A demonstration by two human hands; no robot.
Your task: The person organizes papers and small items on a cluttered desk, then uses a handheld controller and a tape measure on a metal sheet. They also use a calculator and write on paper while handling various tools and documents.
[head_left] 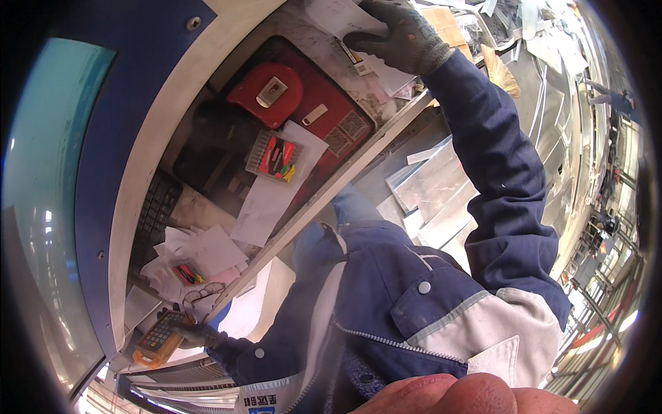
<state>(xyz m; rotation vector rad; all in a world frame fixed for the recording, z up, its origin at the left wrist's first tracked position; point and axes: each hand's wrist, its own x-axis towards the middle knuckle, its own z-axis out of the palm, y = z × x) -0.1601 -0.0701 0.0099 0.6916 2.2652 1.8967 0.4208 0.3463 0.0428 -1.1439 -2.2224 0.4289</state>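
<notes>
If the right hand (405,38), fingers parted on a white sheet (339,17), pulls, loose papers (389,77) may slide off the worktop (345,181); the distant left hand (197,334) seems clamped on a yellow keypad (158,337).

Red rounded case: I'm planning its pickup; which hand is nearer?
Right. The right hand is up-right of the red rounded case in the picture; the left hand is farther off, lower left, holding the orange keypad device.

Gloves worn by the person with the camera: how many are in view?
2: one on the left hand, lower left, holding an orange keypad unit; one on the right hand, top, over white paper.
</notes>
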